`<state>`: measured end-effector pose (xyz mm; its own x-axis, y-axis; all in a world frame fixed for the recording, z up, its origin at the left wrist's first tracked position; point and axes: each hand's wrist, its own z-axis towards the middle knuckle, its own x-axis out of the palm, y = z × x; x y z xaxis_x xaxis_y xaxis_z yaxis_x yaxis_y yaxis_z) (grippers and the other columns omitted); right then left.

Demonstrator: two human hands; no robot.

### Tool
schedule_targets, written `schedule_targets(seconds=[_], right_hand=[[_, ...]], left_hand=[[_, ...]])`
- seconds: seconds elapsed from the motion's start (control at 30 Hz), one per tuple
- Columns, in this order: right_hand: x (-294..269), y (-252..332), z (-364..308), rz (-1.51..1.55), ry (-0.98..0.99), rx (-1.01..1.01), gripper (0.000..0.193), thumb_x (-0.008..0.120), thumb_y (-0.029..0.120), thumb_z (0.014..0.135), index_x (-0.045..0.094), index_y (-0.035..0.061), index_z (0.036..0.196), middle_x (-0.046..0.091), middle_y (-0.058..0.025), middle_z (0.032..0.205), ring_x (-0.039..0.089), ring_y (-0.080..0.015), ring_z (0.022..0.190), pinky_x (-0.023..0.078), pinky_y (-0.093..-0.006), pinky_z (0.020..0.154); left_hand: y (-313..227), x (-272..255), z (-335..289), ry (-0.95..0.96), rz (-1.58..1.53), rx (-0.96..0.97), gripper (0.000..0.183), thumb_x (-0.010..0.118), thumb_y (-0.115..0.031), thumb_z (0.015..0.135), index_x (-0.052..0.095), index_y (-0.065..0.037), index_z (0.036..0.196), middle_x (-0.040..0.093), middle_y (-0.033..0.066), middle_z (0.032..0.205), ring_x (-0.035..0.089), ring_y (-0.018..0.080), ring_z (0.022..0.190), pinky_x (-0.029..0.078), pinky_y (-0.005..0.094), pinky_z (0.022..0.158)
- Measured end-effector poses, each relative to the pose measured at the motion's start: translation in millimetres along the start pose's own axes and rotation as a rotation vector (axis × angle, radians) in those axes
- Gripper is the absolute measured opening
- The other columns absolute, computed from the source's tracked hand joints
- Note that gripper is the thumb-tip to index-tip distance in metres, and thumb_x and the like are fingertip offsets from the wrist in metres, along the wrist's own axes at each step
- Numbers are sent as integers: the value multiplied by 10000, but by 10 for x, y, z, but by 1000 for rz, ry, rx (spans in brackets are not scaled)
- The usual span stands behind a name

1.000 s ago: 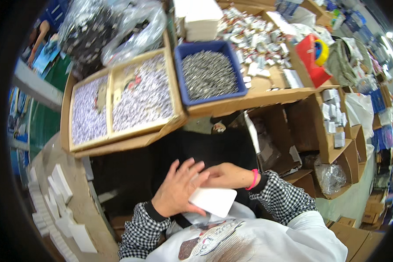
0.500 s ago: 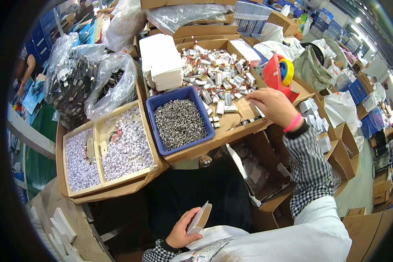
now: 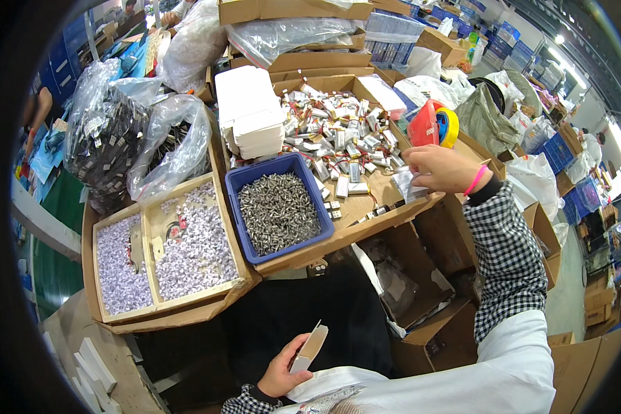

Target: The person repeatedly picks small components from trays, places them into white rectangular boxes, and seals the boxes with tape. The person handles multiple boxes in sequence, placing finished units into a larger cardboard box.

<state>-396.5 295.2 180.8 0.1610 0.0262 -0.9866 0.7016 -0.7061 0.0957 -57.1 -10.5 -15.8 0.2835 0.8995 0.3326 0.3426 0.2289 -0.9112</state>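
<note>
Low in front of my body, my left hand (image 3: 283,369) grips a small white cardboard box (image 3: 310,350) from its left side, thumb in front; a thin flap stands up at its top. My right hand (image 3: 443,170), with a pink band at the wrist, is raised over the right edge of a cardboard tray (image 3: 362,214). Its fingers are bent together around a small pale, glossy piece (image 3: 408,186), too blurred to name. Small silver battery packs with wires (image 3: 341,148) lie heaped in the tray beside it. Just behind that hand stands a red tape dispenser (image 3: 424,125) with a yellow roll.
A blue bin (image 3: 236,207) of small metal parts stands left of the tray's front. Further left is a divided wooden box (image 3: 152,265) of small white pieces. White cards (image 3: 250,103) are stacked behind the bin. Open cartons (image 3: 421,276) stand below, at right.
The view has shifted slightly. My right hand has closed its fingers, and a pale, glossy piece now shows beneath them. The left hand still holds the white box, turned a little.
</note>
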Motion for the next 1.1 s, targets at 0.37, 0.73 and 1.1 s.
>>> schedule_targets(seconds=[0.37,0.73,1.1], right_hand=[[-10,596,166,307,-517,-44,235,604,122,851,553,78,1076,650,-146,781,655,-309,712,500,-359,621],[295,1020,472,-396,-726,-124,103,575,105,772,568,106,875,558,-20,727,631,-156,681,497,-284,546],[621,920,511,-142,-268,41,155,591,131,781,642,76,916,656,-115,781,648,-304,767,513,-400,656]], left_hand=[[136,-50,9,16,-201,-11,885,737,-343,803,227,-8,1445,427,103,1350,443,179,1222,342,306,1031],[73,-54,-3,-28,-126,30,854,749,-299,798,257,-8,1432,403,96,1379,408,171,1256,319,295,1047],[121,-69,-19,-45,-136,47,848,753,-287,795,263,-7,1428,409,95,1370,421,169,1240,334,297,1036]])
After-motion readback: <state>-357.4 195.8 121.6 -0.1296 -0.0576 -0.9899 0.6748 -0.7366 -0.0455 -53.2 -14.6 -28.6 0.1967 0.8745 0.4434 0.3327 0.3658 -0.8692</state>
